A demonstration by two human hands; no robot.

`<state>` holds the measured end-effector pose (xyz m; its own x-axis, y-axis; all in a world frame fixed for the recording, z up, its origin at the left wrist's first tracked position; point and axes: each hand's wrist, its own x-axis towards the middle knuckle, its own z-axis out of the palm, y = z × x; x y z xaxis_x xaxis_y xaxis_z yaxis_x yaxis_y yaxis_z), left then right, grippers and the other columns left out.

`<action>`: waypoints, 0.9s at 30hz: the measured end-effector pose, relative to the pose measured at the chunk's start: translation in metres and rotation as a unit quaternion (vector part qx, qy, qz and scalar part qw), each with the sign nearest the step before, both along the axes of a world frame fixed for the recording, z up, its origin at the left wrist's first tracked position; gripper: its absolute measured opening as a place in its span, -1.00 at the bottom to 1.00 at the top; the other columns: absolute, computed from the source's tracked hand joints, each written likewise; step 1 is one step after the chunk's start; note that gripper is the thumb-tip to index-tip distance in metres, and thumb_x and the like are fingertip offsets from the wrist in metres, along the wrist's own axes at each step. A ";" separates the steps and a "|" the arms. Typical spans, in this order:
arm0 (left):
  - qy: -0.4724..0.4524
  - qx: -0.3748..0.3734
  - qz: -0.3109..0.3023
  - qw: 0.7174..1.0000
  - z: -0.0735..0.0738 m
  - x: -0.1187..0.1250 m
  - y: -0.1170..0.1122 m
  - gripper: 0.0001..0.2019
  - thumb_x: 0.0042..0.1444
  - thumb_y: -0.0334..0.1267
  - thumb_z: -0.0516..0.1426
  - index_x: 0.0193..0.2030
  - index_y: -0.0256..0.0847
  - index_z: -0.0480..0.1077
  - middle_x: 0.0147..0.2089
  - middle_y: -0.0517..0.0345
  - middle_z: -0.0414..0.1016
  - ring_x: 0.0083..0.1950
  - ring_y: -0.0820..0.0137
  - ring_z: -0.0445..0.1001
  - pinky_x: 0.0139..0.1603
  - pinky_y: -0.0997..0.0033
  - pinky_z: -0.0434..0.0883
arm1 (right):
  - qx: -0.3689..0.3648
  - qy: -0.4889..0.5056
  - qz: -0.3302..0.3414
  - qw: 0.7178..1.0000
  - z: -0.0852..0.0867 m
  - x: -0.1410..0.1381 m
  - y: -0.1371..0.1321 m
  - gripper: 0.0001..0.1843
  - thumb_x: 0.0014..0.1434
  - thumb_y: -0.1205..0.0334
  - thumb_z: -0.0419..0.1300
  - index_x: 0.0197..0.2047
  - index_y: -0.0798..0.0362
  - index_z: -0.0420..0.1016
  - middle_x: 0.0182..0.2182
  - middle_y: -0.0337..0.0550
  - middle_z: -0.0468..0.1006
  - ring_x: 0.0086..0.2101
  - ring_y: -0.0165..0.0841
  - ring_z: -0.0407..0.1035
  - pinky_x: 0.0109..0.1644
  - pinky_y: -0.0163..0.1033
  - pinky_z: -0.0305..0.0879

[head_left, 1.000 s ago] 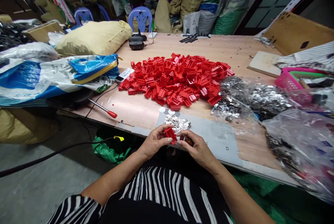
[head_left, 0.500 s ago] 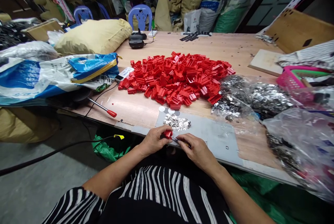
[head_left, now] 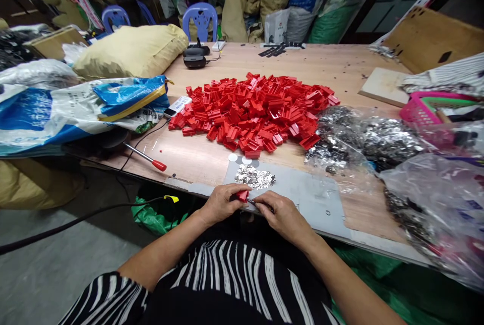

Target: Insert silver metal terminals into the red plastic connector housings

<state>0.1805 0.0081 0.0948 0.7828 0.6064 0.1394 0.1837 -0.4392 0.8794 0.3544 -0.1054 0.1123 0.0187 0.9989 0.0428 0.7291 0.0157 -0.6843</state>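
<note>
A heap of red plastic clips covers the wooden table; small shiny metal pieces lie just beyond the hands. The left hand pinches one small red plastic clip at the table edge. The right hand grips a thin metal tool touching it.

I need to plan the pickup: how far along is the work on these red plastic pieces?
Done: no separate finished batch shows, so nothing counts yet. In hand: the left hand pinches one red piece while the right hand holds a thin metal piece to it, beside a small heap of metal bits. Left: a large red pile and bags of metal bits, so likely much remains.
</note>
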 end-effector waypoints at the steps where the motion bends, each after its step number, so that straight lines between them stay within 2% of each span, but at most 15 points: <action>1: -0.001 -0.003 0.001 1.000 0.000 0.000 0.000 -0.61 -0.03 -0.35 0.26 -0.01 -0.09 0.47 -0.10 0.09 0.59 -0.09 0.29 0.53 0.00 0.29 0.41 | 0.000 0.008 0.002 1.000 0.000 0.001 0.000 -0.76 0.25 0.33 0.06 -0.14 -0.02 0.54 -0.23 -0.13 0.56 -0.22 -0.31 0.44 -0.09 -0.18 0.35; 5: -0.004 -0.014 -0.002 1.000 0.000 0.000 0.001 -0.61 -0.05 -0.33 0.28 -0.02 -0.10 0.48 -0.10 0.09 0.59 -0.08 0.29 0.53 0.01 0.29 0.40 | -0.001 0.021 0.002 1.000 -0.002 0.003 0.001 -0.76 0.25 0.33 0.05 -0.15 -0.01 0.54 -0.23 -0.13 0.56 -0.23 -0.31 0.44 -0.11 -0.19 0.35; 20: -0.011 -0.015 -0.008 1.000 -0.003 0.000 0.001 -0.69 -0.03 -0.31 0.27 -0.08 -0.13 0.49 -0.13 0.10 0.59 -0.10 0.30 0.53 -0.02 0.32 0.40 | -0.074 -0.058 -0.067 0.993 0.009 -0.018 0.002 -0.83 0.22 0.37 0.05 -0.29 0.02 0.45 -0.33 -0.14 0.49 -0.30 -0.30 0.41 -0.21 -0.22 0.27; 27: -0.004 -0.024 -0.002 1.000 -0.002 0.000 0.002 -0.70 -0.06 -0.30 0.28 -0.12 -0.16 0.50 -0.18 0.13 0.59 -0.15 0.33 0.52 -0.03 0.36 0.38 | -0.049 -0.061 -0.077 0.994 0.002 -0.026 -0.001 -0.82 0.24 0.40 0.02 -0.26 0.04 0.43 -0.29 -0.13 0.45 -0.26 -0.32 0.39 -0.16 -0.25 0.25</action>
